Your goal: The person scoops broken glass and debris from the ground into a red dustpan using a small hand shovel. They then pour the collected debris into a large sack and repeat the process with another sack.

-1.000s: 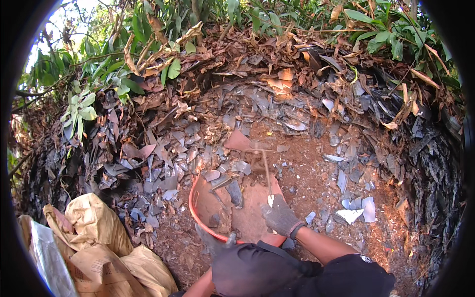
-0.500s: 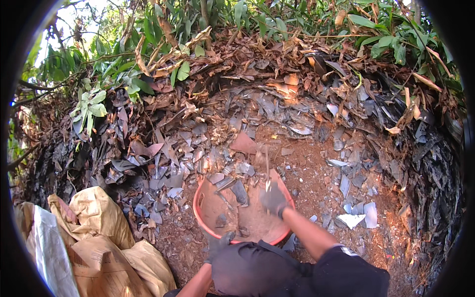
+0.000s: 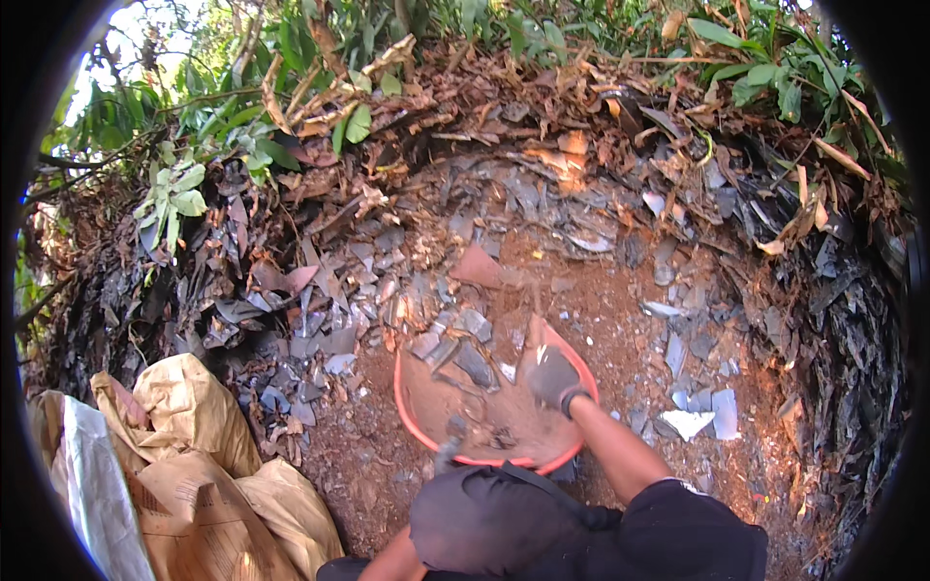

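An orange-red basin (image 3: 400,402), shaped like a scoop and open at its far side, lies on the ground before me. Dark flat shards (image 3: 475,367) and reddish dirt lie in it. My right hand (image 3: 555,376), in a dark grey glove, is closed at the basin's right side around a thin-shafted hand tool (image 3: 536,302). The tool's far end is blurred, so its exact kind does not show. At the near rim is my gloved left hand (image 3: 448,455), closed on the basin's edge; my dark-clothed knee (image 3: 489,518) hides part of it.
Brown sacks (image 3: 199,412) and a whitish sack (image 3: 102,494) stand at the near left. Broken grey shards (image 3: 320,339) litter the soil. A bank of dark layered scraps (image 3: 843,358) rises at right; dry leaves (image 3: 455,107) and green plants line the far side.
The basin has shifted slightly right, with both hands at it. My right hand has moved a little right and away from me with the tool. Some shards in the basin sit nearer its open side.
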`<state>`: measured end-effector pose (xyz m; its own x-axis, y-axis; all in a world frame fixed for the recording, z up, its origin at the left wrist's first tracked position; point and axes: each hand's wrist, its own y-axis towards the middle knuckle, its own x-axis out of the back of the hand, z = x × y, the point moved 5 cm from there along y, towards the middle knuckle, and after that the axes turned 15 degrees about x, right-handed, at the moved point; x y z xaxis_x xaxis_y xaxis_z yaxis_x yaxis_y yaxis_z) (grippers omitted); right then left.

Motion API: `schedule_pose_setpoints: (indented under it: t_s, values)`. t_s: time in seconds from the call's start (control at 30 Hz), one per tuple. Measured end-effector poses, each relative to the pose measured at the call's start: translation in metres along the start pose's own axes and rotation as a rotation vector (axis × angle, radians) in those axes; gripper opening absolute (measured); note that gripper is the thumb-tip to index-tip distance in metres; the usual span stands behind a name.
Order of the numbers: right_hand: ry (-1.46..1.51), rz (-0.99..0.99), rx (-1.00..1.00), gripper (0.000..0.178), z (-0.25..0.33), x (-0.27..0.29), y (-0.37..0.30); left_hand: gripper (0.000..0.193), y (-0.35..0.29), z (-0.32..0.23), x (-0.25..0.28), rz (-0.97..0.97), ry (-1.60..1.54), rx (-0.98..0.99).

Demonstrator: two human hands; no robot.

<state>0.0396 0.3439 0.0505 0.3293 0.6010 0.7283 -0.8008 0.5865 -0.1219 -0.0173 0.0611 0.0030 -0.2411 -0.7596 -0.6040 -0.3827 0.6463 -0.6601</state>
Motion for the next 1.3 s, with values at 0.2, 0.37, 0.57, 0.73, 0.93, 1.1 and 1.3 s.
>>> schedule_pose_setpoints:
  t_s: [0.2,0.37,0.57,0.73,0.93,1.1,1.3]
  values:
    - [-0.155,0.166,0.258,0.041,0.03,-0.037,-0.062,0.057,0.003,0.009,0.013,0.019,-0.121,0.037]
    - [0.068,-0.335,0.313,0.037,0.076,0.015,0.04,0.059,0.0,-0.03,0.016,0.06,-0.271,0.038]
    - [-0.878,0.141,0.453,0.03,0.06,-0.04,0.149,0.045,0.057,-0.025,0.016,0.022,-0.15,-0.097]
    - [-0.456,0.001,0.596,0.029,0.054,-0.087,0.032,0.014,0.003,-0.056,-0.012,0.065,-0.163,0.127]
    - [0.057,-0.199,0.442,0.038,0.167,0.008,0.046,0.009,0.029,-0.043,0.029,0.055,-0.18,0.156]
    - [-0.268,-0.056,0.262,0.044,0.096,-0.033,0.247,0.018,0.074,-0.012,0.054,0.085,-0.172,0.09]
    - [-0.123,-0.074,0.178,0.059,0.108,-0.156,0.305,0.016,0.051,-0.018,0.043,-0.085,-0.144,0.077]
